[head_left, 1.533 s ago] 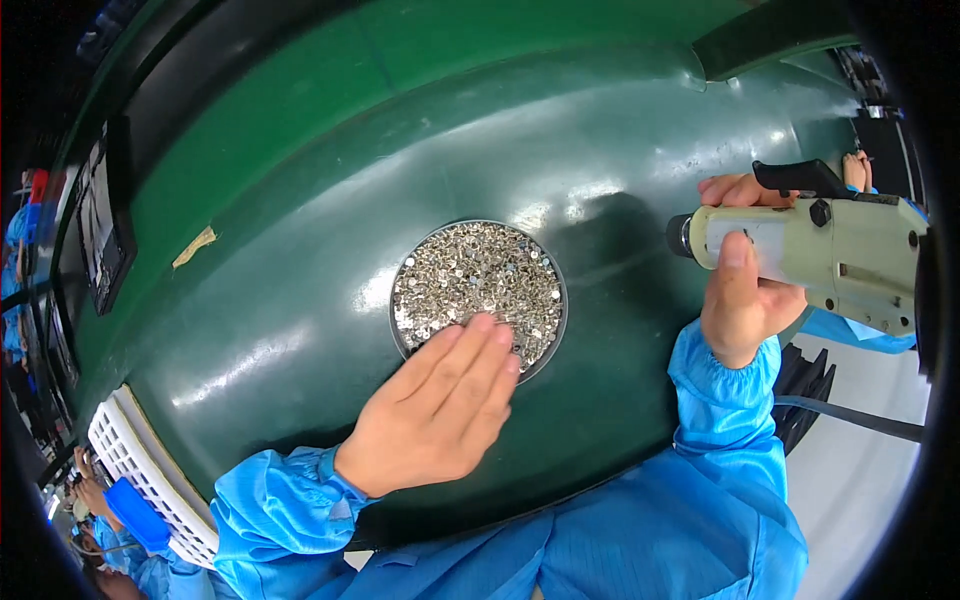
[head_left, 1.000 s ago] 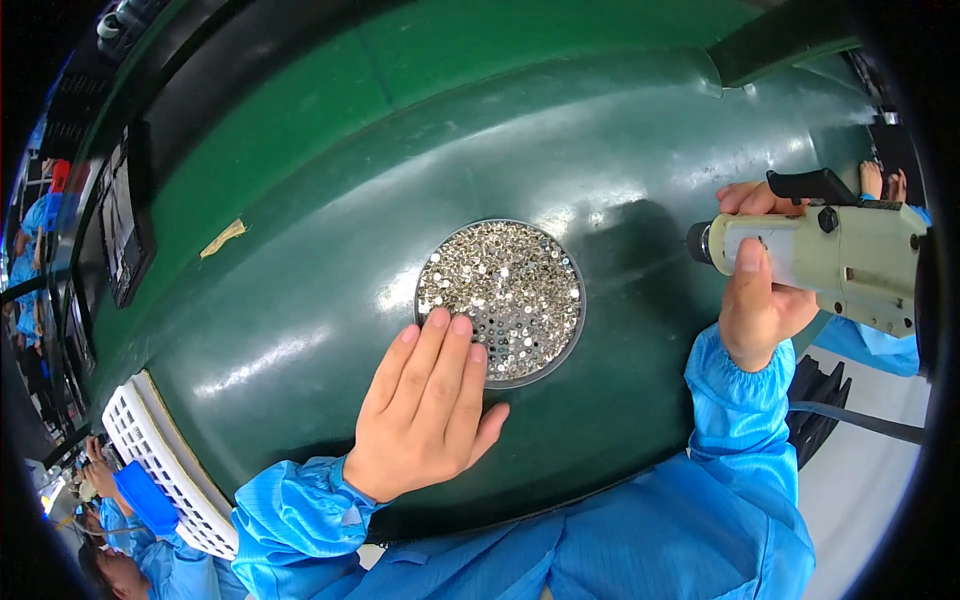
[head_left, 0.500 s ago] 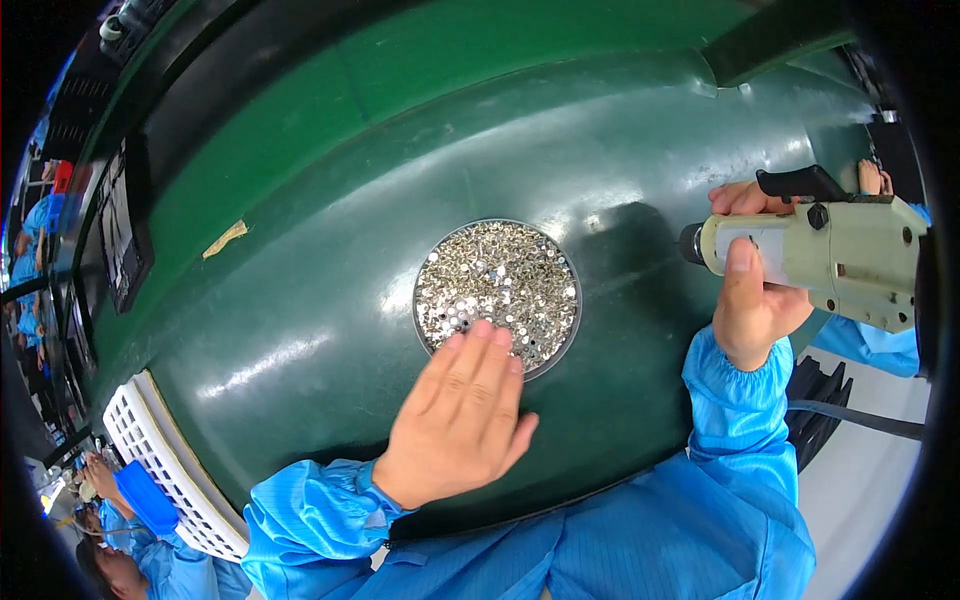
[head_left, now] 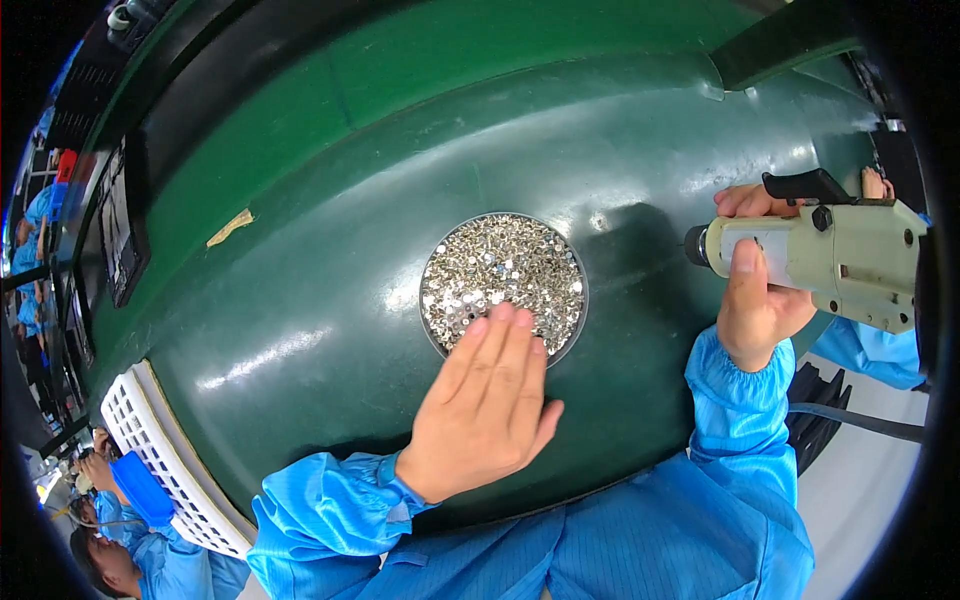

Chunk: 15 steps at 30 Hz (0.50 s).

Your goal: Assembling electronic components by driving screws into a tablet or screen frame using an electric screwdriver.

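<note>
A round dish (head_left: 427, 325) full of small silvery screws (head_left: 500, 262) sits mid-table. Over its near edge lies my left hand (head_left: 484, 410), palm down and fingers stretched out. Its fingertips reach onto the screws; whether any are pinned beneath is hidden. To the right, my right hand (head_left: 757, 310) is wrapped round a cream electric screwdriver (head_left: 865, 262) with a black lever. The tool lies sideways, its dark nose toward the dish. My thumb is on the near side and my fingers show beyond the body.
The dark green table mat (head_left: 330, 290) spreads around the dish. A white slotted basket (head_left: 160, 440) stands at the lower left, by a blue bin (head_left: 143, 490). A yellowish strip (head_left: 230, 228) lies at the far left. Co-workers in blue sit at both sides.
My left hand has slid slightly right over the screws, its fingers still flat. The whole view has shifted a little. My right hand keeps its hold on the electric screwdriver.
</note>
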Each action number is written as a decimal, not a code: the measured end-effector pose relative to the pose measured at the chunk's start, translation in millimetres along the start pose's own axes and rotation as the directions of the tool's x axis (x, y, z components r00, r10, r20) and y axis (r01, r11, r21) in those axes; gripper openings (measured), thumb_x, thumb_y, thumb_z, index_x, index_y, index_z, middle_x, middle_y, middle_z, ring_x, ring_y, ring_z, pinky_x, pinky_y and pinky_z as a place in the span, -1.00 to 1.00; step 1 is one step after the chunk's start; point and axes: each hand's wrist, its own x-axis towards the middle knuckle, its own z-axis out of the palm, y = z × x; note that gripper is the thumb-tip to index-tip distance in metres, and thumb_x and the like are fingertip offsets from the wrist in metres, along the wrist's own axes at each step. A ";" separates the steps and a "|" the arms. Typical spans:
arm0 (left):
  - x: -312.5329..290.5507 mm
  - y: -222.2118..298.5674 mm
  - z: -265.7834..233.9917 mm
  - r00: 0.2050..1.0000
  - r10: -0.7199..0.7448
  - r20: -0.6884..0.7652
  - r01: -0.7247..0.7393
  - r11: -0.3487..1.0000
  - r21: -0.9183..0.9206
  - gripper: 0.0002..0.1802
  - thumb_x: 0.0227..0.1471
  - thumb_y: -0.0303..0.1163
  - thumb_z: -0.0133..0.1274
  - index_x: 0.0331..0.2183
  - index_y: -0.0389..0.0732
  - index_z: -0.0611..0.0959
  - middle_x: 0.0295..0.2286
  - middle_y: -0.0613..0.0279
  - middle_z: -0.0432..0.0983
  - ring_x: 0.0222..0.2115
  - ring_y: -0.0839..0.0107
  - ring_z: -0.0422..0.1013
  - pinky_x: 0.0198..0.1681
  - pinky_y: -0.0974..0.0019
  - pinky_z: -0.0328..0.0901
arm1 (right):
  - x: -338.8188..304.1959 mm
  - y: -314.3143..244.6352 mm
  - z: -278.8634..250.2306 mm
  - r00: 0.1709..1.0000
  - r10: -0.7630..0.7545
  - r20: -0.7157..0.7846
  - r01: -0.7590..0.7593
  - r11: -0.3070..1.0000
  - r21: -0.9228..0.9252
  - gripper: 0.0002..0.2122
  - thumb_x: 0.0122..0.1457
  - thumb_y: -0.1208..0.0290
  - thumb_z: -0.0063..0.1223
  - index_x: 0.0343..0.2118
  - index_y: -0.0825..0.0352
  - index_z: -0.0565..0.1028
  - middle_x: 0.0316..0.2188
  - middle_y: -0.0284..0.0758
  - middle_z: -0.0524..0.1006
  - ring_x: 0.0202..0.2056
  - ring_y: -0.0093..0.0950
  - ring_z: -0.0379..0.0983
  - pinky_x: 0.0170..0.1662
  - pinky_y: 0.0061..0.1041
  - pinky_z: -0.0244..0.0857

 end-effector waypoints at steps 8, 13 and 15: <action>-25.4 -7.2 -11.4 0.999 -0.052 0.010 0.049 0.980 0.191 -0.38 -0.10 -0.17 0.13 -0.14 -0.53 0.50 -0.06 -0.32 0.38 0.04 -0.15 0.31 0.12 -0.08 0.16 | -2.8 -5.5 -0.8 1.000 -0.002 -0.005 0.002 1.000 0.012 -0.59 0.04 0.57 0.12 -0.03 0.42 0.27 -0.27 -0.15 0.40 -0.26 -0.33 0.35 -0.15 -0.24 0.32; -24.4 -9.6 -9.7 0.996 -0.085 -0.013 0.086 0.977 0.197 -0.35 -0.10 -0.16 0.13 -0.12 -0.56 0.49 -0.04 -0.35 0.35 0.05 -0.20 0.29 0.13 -0.09 0.15 | 0.4 -5.6 -0.3 1.000 -0.014 0.007 0.014 1.000 0.008 -0.59 0.03 0.58 0.13 -0.04 0.43 0.27 -0.28 -0.14 0.40 -0.27 -0.32 0.35 -0.16 -0.23 0.32; -16.2 -6.3 -6.6 0.998 -0.055 0.005 0.054 0.995 0.080 -0.36 -0.10 -0.17 0.14 -0.12 -0.55 0.49 -0.04 -0.35 0.35 0.06 -0.19 0.28 0.13 -0.08 0.15 | 0.2 -5.6 0.8 1.000 -0.011 0.009 0.011 1.000 0.006 -0.58 0.03 0.59 0.13 -0.04 0.43 0.27 -0.29 -0.14 0.41 -0.27 -0.33 0.36 -0.15 -0.23 0.32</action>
